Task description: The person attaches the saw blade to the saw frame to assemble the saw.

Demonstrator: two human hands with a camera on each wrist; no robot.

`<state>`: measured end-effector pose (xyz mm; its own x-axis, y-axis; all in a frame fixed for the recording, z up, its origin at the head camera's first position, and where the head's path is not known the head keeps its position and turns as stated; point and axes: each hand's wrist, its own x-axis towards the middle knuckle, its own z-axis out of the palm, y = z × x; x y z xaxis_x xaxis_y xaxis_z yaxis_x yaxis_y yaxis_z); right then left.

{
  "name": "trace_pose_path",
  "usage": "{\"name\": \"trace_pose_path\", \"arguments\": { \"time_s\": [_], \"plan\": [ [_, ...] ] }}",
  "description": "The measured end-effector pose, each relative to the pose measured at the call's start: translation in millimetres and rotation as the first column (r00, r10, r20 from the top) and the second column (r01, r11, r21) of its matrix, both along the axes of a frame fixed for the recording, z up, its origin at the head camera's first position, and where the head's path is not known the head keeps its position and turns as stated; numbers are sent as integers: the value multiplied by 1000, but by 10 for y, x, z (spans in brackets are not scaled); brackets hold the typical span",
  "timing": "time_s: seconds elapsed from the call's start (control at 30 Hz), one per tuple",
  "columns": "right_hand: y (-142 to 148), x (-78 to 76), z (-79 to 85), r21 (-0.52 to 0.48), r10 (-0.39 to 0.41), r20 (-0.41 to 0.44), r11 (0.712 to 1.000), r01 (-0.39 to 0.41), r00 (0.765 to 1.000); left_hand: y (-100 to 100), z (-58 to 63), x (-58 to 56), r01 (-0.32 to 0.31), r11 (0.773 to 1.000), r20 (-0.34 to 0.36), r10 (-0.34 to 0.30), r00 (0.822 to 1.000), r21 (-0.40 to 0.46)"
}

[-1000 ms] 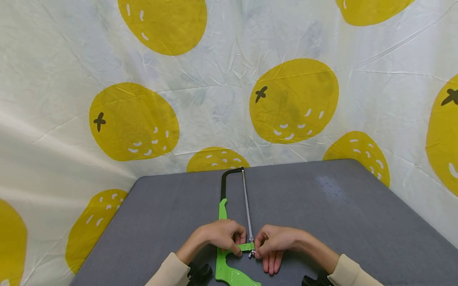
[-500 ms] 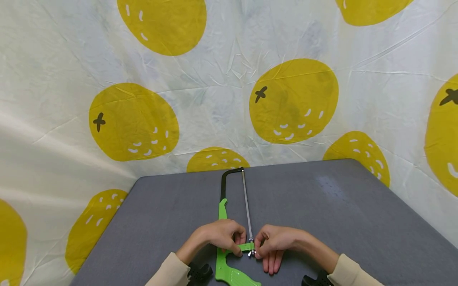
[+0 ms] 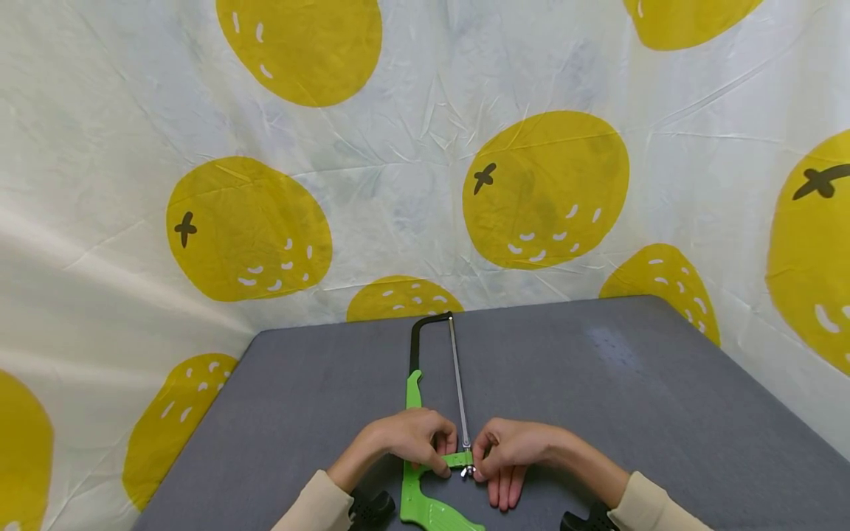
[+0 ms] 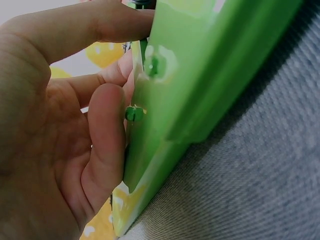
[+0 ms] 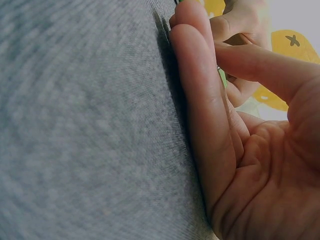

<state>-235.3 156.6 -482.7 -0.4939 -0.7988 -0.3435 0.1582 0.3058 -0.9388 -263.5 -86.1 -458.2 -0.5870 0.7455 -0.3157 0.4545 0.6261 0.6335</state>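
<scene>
A hacksaw (image 3: 413, 394) with a green handle and a black front bow lies on the grey surface, its thin silver blade (image 3: 459, 380) running along the right side. My left hand (image 3: 415, 435) holds the green frame near the short crossbar; the left wrist view shows thumb and fingers against the green body (image 4: 175, 90). At the crossbar's right end sits a small silver wing nut (image 3: 467, 471). My right hand (image 3: 508, 450) pinches at it with thumb and forefinger, while its other fingers (image 5: 207, 110) lie along the surface. The pinch itself is hidden in the right wrist view.
The grey padded table (image 3: 544, 369) reaches back to a white curtain (image 3: 398, 199) printed with yellow fruit, which also hangs at both sides. The hacksaw's front end lies near the table's far edge.
The wing nut's wings have turned slightly since one second ago. Both hands and the hacksaw hold nearly the same place; the head view has shifted a little.
</scene>
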Motion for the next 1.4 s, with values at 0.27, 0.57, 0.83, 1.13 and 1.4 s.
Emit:
{"name": "trace_pose_path", "arguments": {
  "time_s": [0.27, 0.57, 0.83, 1.13, 1.4],
  "plan": [
    [2, -6, -9, 0, 1, 1, 1000, -1, 1000, -1, -7, -4, 0, 1000, 0, 0, 1000, 4],
    [-2, -12, -23, -7, 15, 25, 1000, -14, 1000, -6, -9, 12, -6, 1000, -3, 6, 1000, -1],
    [-9, 7, -25, -10, 12, 22, 1000, -12, 1000, -12, -20, 19, 4, 1000, -13, -4, 1000, -3],
    [-3, 0, -37, -12, 15, 24, 1000, -14, 1000, -8, -22, 15, -1, 1000, 0, 1, 1000, -3],
    [-3, -6, -47, -15, 16, 22, 1000, -15, 1000, -5, -39, 13, -1, 1000, -8, 1, 1000, -3]
  ]
}}
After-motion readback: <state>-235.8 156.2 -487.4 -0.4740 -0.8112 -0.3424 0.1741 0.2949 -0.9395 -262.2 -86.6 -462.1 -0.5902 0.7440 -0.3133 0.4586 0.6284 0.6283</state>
